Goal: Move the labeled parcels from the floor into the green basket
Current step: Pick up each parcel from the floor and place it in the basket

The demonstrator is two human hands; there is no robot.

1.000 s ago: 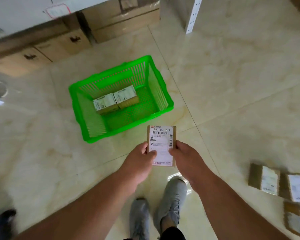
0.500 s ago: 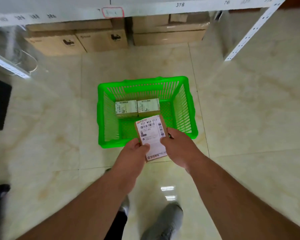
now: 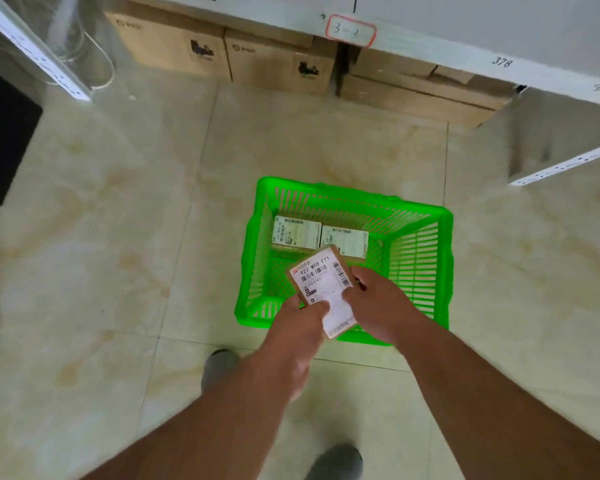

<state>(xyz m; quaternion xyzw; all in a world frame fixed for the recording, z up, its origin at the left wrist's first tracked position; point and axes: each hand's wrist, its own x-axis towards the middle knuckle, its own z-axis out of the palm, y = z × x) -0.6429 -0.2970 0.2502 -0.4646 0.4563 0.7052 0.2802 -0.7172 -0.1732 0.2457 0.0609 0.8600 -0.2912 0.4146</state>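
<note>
A green slatted basket (image 3: 420, 258) stands on the tiled floor ahead of me. Two labeled parcels (image 3: 296, 233) (image 3: 345, 241) lie side by side against its far wall. I hold a third brown parcel (image 3: 321, 282) with a white shipping label over the basket's near half. My left hand (image 3: 302, 323) grips its near left corner. My right hand (image 3: 378, 303) grips its right edge. The parcel is tilted, label facing up.
Large cardboard boxes (image 3: 278, 64) sit under a white shelf (image 3: 465, 32) at the back. A white slotted shelf upright (image 3: 39, 53) slants at the upper left, another (image 3: 565, 166) at the right. A dark mat (image 3: 4, 133) lies at the left. My grey shoes (image 3: 219, 368) stand on the tiles.
I stepped closer to the basket, and both hands carried the parcel forward from the basket's near rim to above its inside. The loose parcels on the floor at the right left the view.
</note>
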